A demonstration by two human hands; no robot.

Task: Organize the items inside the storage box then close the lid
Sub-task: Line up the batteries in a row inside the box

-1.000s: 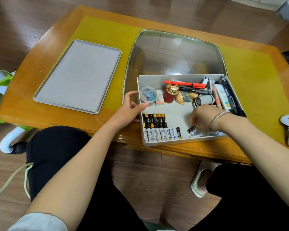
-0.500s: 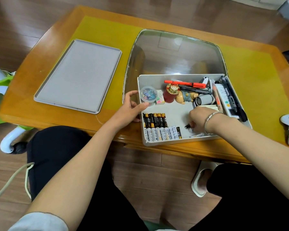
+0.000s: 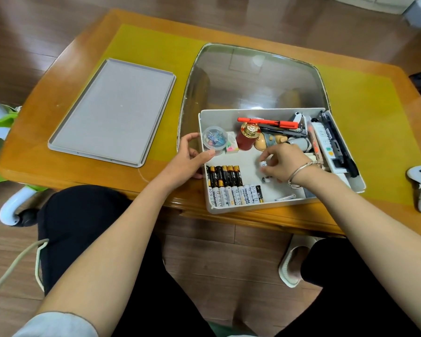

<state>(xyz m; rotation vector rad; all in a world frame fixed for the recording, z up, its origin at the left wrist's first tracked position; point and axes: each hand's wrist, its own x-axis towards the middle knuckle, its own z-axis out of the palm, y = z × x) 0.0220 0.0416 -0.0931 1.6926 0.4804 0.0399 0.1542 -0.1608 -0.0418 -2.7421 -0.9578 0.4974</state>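
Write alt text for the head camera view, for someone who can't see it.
A person's right hand pinches a small item inside an open grey storage box holding batteries and pens, while the left hand grips the box's left wall. The grey lid lies on the table to the left.

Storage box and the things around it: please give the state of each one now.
Storage box: open, no lid on.
Lid: flat on table, left of box.
Batteries: lined up in rows.
Clip jar: upright, closed.
Left hand: grip on box wall.
Right hand: pinches a small item.
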